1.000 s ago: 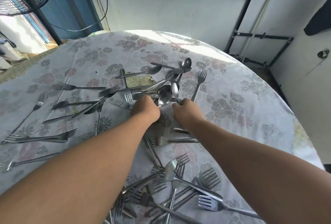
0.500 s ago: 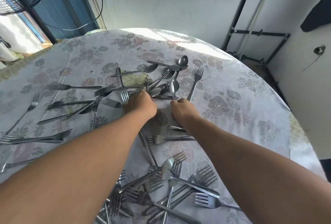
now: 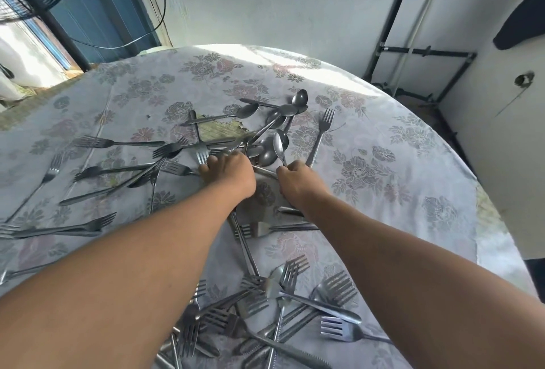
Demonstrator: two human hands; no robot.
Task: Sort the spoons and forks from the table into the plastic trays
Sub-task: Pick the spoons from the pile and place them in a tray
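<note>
Two hands reach into the spoon pile (image 3: 271,144) mid-worktop (image 3: 398,179). The right hand (image 3: 298,179) has its grip pinched on a raised spoon (image 3: 278,145); the left hand (image 3: 228,172) presses fingers down among spoons and forks (image 3: 165,162). Whether the left grip encloses anything cannot be told.

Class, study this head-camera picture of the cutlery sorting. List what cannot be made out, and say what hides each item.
1. Plastic trays: none in the head view, outside the frame.
2. Left hand fingers: curled under the hand's back, so any hold is unclear.
3. Handle of the spoon in the right hand: hidden inside the hand.
4. Forks at the bottom: cut off by the edge and covered by the left forearm.
</note>
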